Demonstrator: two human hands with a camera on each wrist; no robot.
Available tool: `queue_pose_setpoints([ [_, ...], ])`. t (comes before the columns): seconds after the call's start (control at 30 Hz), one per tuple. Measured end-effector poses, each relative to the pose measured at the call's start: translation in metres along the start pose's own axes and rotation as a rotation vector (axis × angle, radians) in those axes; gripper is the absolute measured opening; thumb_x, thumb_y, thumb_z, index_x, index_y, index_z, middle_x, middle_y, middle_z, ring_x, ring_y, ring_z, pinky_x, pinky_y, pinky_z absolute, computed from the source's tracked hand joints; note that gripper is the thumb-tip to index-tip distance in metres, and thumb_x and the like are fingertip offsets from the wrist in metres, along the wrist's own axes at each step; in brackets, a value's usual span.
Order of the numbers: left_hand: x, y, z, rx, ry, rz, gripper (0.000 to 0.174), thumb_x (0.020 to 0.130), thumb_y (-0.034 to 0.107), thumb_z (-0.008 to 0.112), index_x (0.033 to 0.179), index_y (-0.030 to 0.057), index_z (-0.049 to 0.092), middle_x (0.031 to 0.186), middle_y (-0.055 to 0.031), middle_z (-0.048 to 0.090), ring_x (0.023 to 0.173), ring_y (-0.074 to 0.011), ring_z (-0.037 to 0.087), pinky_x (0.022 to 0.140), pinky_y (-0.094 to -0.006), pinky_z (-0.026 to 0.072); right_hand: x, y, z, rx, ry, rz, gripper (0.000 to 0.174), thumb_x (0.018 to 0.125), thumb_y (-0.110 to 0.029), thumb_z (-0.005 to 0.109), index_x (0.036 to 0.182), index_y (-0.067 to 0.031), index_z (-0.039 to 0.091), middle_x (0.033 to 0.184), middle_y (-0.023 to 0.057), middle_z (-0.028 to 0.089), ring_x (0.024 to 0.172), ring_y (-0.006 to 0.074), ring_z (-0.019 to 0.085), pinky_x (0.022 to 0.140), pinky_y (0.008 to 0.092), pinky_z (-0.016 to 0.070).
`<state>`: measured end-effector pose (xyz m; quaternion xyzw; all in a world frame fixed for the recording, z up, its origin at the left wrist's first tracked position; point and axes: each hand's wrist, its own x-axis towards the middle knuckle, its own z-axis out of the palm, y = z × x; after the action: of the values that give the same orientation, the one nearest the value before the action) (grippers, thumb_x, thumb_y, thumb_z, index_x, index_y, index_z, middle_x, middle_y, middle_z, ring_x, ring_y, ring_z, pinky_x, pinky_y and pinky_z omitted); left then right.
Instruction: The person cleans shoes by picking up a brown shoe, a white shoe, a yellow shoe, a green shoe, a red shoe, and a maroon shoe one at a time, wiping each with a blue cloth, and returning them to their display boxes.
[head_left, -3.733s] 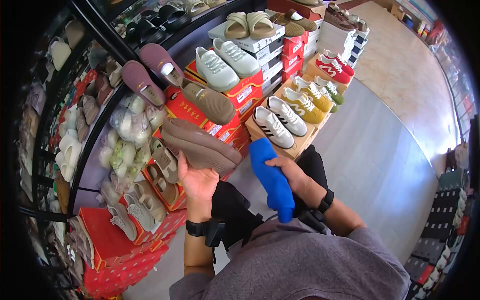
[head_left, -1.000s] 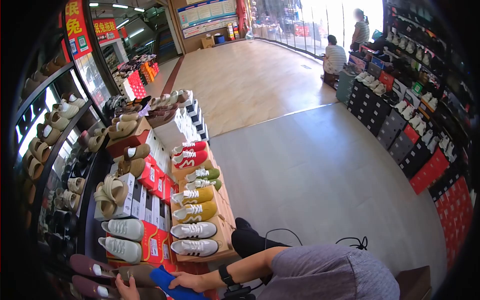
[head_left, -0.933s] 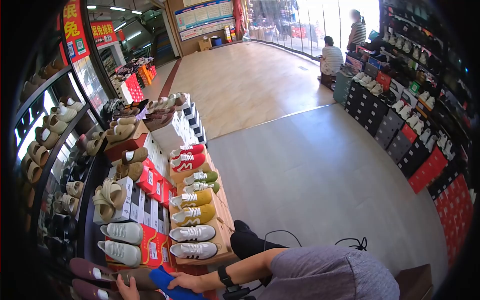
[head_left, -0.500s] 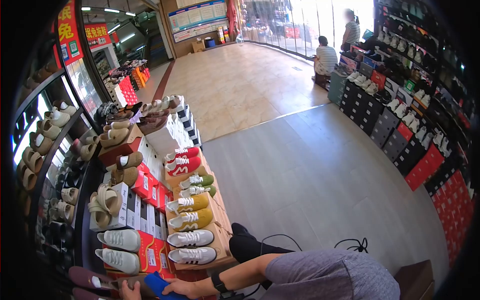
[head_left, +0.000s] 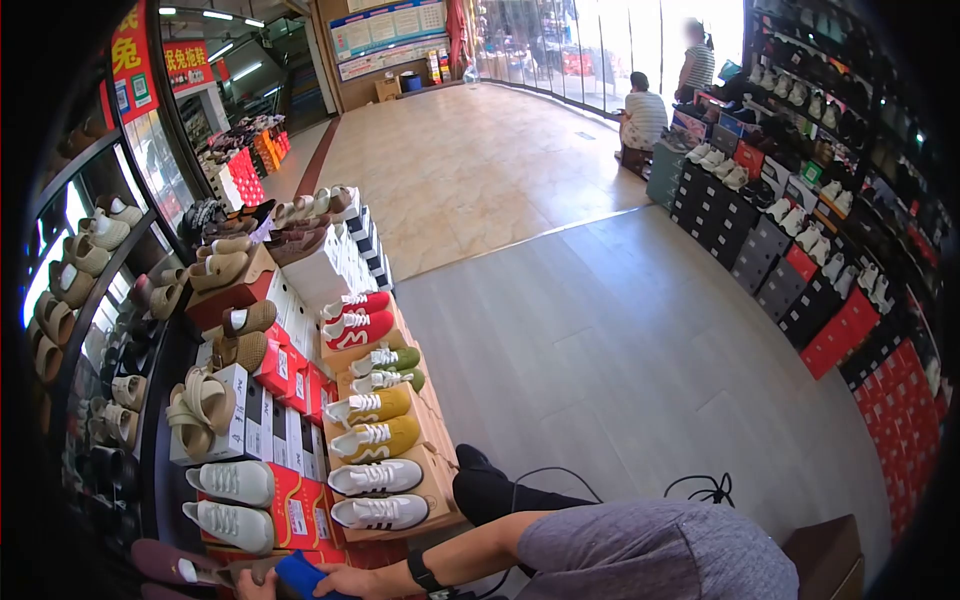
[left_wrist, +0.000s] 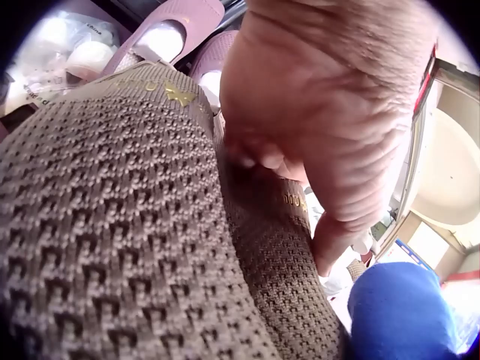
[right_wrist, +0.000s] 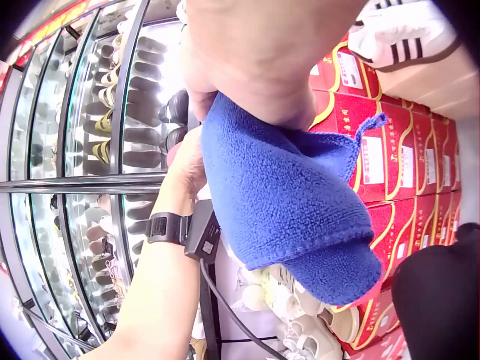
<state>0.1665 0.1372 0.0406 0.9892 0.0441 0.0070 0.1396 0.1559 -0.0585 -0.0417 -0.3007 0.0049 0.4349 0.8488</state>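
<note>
My left hand point(left_wrist: 330, 112) grips a brown knit shoe point(left_wrist: 127, 225), fingers curled over its edge. In the head view that left hand point(head_left: 245, 588) and the brown shoe point(head_left: 258, 568) sit at the bottom edge, low by the display. My right hand point(right_wrist: 255, 60) clutches a folded blue cloth point(right_wrist: 292, 202), which hangs below the fingers. From the head view the right hand point(head_left: 345, 580) holds the blue cloth point(head_left: 298, 577) right beside the shoe. Whether the cloth touches the shoe is hidden.
Two mauve shoes point(left_wrist: 176, 30) lie just past the brown one. White sneakers point(head_left: 378, 495) and yellow ones point(head_left: 372, 422) sit on boxes to my left. Glass shelves point(right_wrist: 97, 112) of shoes stand behind. Dark shoe racks point(head_left: 800, 250) line the right wall. Two people point(head_left: 645, 115) are far off.
The shoe was held up in front with its sole showing; both hands now work low by the mauve shoes. In the last second they slid further down the head view.
</note>
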Motion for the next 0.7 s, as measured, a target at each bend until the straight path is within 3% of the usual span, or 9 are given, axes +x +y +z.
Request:
queue_pose_setpoints([
  [0.1,-0.008,0.015,-0.007,0.057,0.040,-0.022,0.041,0.081,0.036,0.064,0.088,-0.0041,0.058,0.081,-0.0238,0.058,0.076,-0.0363,0.053,0.074,-0.0411,0.0425,-0.002,-0.001,0.002,0.010,-0.029,0.041,0.038,0.076,-0.006,0.058,0.113,-0.0077,0.054,0.091,0.0122,0.063,0.075,0.0259,0.062,0.066,0.0423,0.0526],
  [0.17,-0.016,0.020,-0.011,0.025,0.141,0.042,0.042,0.080,0.037,0.064,0.090,-0.0030,0.058,0.084,-0.0235,0.059,0.081,-0.0370,0.054,0.077,-0.0421,0.0421,-0.008,0.004,0.001,-0.085,-0.085,-0.123,0.043,0.076,-0.004,0.059,0.118,-0.0076,0.052,0.094,0.0107,0.062,0.078,0.0244,0.062,0.068,0.0402,0.0526],
  [0.47,-0.087,0.105,-0.049,0.249,0.468,0.159,0.046,0.077,0.038,0.068,0.098,-0.0009,0.060,0.094,-0.0217,0.059,0.094,-0.0385,0.052,0.082,-0.0432,0.0414,-0.085,-0.027,0.007,-0.366,-0.334,-0.212,0.053,0.074,-0.008,0.064,0.124,-0.0046,0.048,0.101,0.0079,0.060,0.090,0.0166,0.057,0.077,0.0315,0.0488],
  [0.7,-0.123,0.131,-0.044,0.335,0.505,0.097,0.052,0.077,0.043,0.066,0.104,0.0002,0.059,0.100,-0.0210,0.058,0.096,-0.0387,0.053,0.082,-0.0474,0.0405,-0.116,-0.018,-0.005,-0.547,-0.343,-0.412,0.056,0.073,-0.015,0.068,0.122,-0.0003,0.047,0.109,0.0097,0.056,0.100,0.0182,0.052,0.086,0.0318,0.0431],
])
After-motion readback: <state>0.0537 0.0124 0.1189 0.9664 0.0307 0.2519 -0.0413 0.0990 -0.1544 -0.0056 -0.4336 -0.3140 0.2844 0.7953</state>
